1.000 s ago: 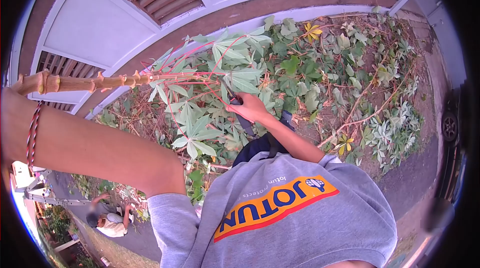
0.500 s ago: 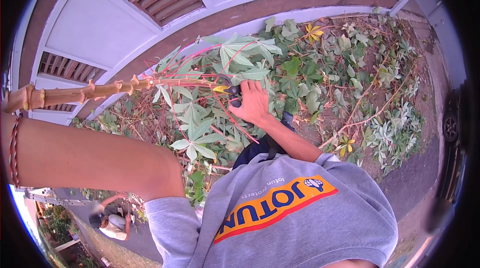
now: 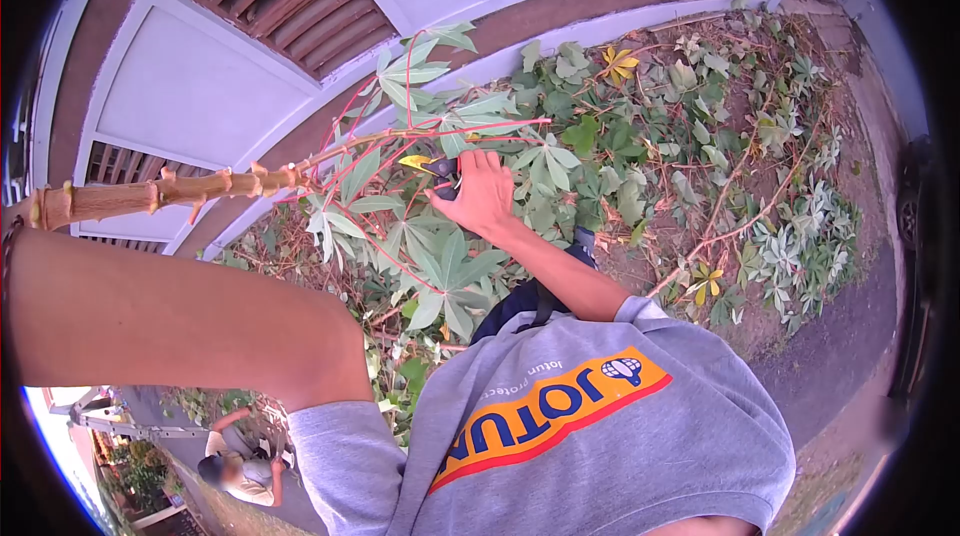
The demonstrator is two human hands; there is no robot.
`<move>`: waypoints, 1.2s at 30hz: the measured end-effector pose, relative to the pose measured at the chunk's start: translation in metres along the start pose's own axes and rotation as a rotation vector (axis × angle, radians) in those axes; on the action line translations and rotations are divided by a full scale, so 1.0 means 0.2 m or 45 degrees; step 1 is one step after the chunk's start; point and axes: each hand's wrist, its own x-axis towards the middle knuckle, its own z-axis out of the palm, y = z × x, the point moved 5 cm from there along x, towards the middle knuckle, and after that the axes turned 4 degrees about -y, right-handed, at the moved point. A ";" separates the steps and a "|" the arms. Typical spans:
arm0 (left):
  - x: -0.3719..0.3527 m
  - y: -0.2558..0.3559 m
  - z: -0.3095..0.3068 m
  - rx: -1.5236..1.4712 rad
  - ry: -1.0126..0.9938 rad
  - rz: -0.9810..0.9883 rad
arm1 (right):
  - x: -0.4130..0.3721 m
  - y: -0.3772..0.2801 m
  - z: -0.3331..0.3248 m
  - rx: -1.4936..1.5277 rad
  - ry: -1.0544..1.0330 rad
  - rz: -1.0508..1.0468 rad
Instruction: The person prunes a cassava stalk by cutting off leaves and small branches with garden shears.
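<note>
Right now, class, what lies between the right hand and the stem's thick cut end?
In the head view, the knobbly stem itself spans that stretch, with its red-stalked leaves nearest the right hand, which grips the shears.

Leaves (image 3: 445, 271) and red stalks (image 3: 500, 122) hem the right hand (image 3: 480, 198); wall (image 3: 200, 86) behind.

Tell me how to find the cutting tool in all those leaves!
Start at the white wall with brown slats, then follow the long knobbly stem right to its leafy top. There the right hand grips the pruning shears. Their yellow-and-black piece pokes out of the fist, hard and smooth among floppy green leaves.
</note>
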 end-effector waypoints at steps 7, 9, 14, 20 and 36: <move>0.02 0.05 0.03 -0.031 0.008 0.017 | 0.11 -0.06 0.02 0.259 -0.048 0.212; 0.01 0.06 0.04 -0.032 0.001 0.021 | 0.14 -0.07 0.01 0.325 -0.057 0.252; 0.02 0.09 0.05 -0.031 0.001 0.025 | 0.16 -0.08 -0.01 0.360 -0.084 0.298; 0.03 0.10 0.06 -0.041 0.012 0.031 | 0.16 -0.05 -0.03 0.498 -0.120 0.327; 0.05 0.15 0.01 -0.012 0.042 0.085 | -0.06 0.17 -0.21 0.743 -0.832 0.300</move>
